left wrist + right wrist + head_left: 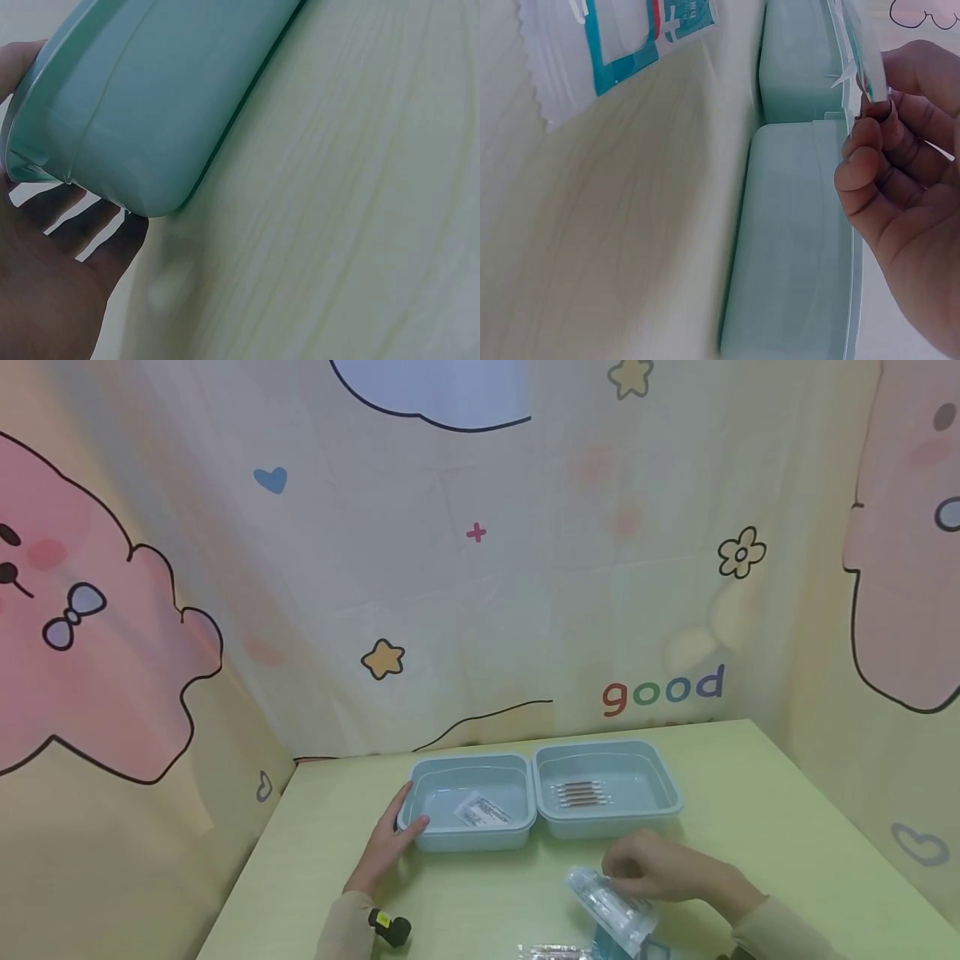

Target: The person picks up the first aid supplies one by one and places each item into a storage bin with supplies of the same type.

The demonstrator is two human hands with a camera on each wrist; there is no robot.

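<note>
My left hand (386,847) grips the left end of a light blue plastic bin (472,839), with the thumb over its rim. In the left wrist view the fingers (116,244) lie against the bin's end wall. A small white printed packet (482,810) lies inside that bin. My right hand (660,868) pinches the edge of a clear printed packet (611,906), held tilted in front of the second light blue bin (607,828). Several cotton swabs (581,794) with brown sticks lie in this second bin.
Near the table's front edge lie a shiny clear packet (555,952) and a teal-and-white packet (607,946), partly hidden under the held one. The bins stand side by side toward the back of the pale green table (277,877). A printed curtain (480,610) hangs behind.
</note>
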